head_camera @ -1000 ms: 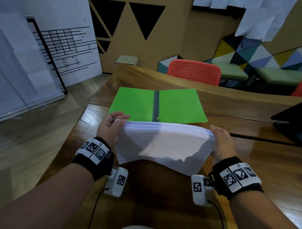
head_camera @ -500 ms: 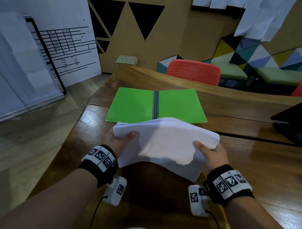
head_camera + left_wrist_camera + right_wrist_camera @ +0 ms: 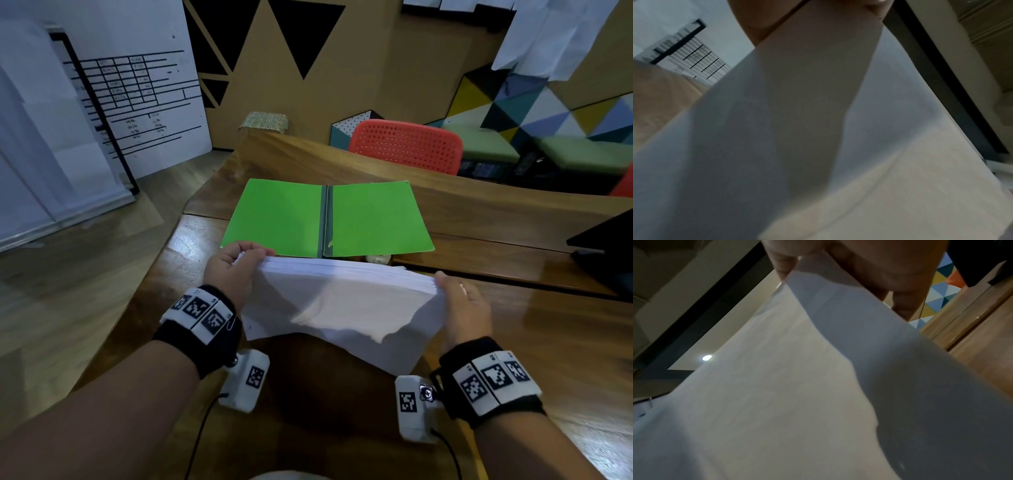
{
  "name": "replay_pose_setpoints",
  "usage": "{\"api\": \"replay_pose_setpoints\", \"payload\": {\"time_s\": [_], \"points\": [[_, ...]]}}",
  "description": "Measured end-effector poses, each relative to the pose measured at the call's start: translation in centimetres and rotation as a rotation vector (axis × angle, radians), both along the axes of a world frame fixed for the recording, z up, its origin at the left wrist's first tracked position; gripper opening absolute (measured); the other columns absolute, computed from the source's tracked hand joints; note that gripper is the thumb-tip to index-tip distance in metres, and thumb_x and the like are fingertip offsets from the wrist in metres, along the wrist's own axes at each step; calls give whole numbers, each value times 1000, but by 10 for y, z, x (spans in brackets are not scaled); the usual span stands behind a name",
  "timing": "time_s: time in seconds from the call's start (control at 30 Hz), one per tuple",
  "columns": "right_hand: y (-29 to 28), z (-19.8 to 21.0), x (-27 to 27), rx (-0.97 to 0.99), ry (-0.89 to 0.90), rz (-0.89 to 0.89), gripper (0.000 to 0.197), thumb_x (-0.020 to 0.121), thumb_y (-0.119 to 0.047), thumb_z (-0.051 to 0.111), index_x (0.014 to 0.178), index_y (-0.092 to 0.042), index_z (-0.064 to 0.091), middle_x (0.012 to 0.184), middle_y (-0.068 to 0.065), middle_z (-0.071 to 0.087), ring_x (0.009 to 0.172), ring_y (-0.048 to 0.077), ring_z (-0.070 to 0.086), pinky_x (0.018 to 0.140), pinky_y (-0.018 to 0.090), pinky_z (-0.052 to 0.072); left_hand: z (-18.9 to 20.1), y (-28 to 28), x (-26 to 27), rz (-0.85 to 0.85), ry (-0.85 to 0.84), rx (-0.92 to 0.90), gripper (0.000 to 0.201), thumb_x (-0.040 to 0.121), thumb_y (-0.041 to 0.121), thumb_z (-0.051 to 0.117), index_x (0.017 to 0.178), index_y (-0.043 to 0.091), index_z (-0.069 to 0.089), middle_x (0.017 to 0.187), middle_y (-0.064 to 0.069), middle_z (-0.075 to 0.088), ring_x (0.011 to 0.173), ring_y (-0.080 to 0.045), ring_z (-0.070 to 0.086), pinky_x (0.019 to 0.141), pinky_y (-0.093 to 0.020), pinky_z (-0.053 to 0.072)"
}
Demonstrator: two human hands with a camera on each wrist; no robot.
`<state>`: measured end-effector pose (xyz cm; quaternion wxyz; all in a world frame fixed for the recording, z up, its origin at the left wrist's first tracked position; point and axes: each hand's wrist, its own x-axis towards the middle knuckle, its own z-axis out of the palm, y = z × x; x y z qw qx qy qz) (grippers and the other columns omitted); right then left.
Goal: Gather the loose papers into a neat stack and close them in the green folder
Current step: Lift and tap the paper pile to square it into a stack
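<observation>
Head view shows the left hand (image 3: 230,274) and right hand (image 3: 463,305) gripping opposite ends of the thick stack of white papers (image 3: 342,301), fingers curled round its edges, fingertips hidden behind it, held above the wooden table (image 3: 548,342) just in front of the open green folder (image 3: 284,219). Wrist views are mostly blocked by blurred paper.

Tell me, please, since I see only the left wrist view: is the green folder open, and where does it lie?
Observer: It is open. The green folder lies flat on the table, just beyond the papers.
Operator: Does the other hand hold them too?
Observer: Yes. The right hand grips the stack's right end, and the left hand grips its left end.
Operator: Are the sheets squared up?
Observer: The far edge looks even, but one sheet juts out at the near right corner.
</observation>
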<state>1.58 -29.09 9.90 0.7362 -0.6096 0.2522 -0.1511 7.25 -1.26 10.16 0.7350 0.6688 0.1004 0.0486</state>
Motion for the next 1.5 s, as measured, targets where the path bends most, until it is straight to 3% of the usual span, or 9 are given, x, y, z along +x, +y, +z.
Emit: {"api": "replay_pose_setpoints", "payload": {"time_s": [0.2,0.3,0.37,0.57,0.83,1.0,1.17,1.33,1.5], "points": [[-3,2,12,-75,-73,4,20,78,-22,69,61,-21,59,71,-2,57,84,20,51,66,27,41,5,-2,5,-20,-60,37,32,78,2,53,57,23,63,62,14,71,76,-14,57,72,-29,43],[-11,-3,8,-22,-72,95,50,37,-62,82,72,-31,65,88,0,62,88,20,55,73,33,48,6,-1,1,-62,-75,-2,15,60,41,69,67,29,63,82,5,71,77,-13,59,69,-28,46],[-17,-14,1,39,-72,204,85,18,-63,85,95,-34,61,99,1,64,87,17,61,69,28,57,-5,5,-2,-159,-60,-8,68,28,66,78,82,30,59,87,-1,66,68,-4,65,60,-22,53],[7,-5,-9,-73,40,93,46,69,3,76,112,-6,62,93,6,67,73,8,60,70,26,50,-5,-11,-15,-214,84,144,17,80,10,67,70,16,55,47,14,62,52,-2,60,45,-7,47],[10,-7,-15,-52,-51,93,52,60,-6,79,108,-12,63,98,2,68,84,10,66,75,24,54,-11,-2,-17,-107,14,-68,34,63,-7,76,80,17,61,67,5,68,75,-19,64,51,-10,52],[10,-4,-16,78,-57,54,58,60,-49,76,106,-20,56,104,6,64,93,20,60,80,34,48,-15,6,-12,-114,-21,-86,56,41,49,82,83,16,64,58,7,72,58,-10,66,52,-19,54],[4,2,-8,99,-6,3,34,89,-29,58,120,-14,56,110,4,59,97,17,55,93,35,44,-4,-2,-5,-3,5,-52,13,62,27,55,64,24,68,62,4,64,56,-12,50,41,-12,41],[2,8,-2,72,50,10,12,89,-25,58,78,-19,59,101,8,59,89,17,56,90,34,40,5,-4,-4,-24,0,-61,10,66,21,58,64,26,66,80,2,66,67,-14,51,57,-23,41],[-5,6,4,137,99,-7,39,86,-32,61,120,-14,58,127,5,55,122,24,49,108,43,36,1,-2,-1,-74,-9,-79,12,83,17,57,74,23,62,72,3,64,53,-5,59,46,-13,47]]}}
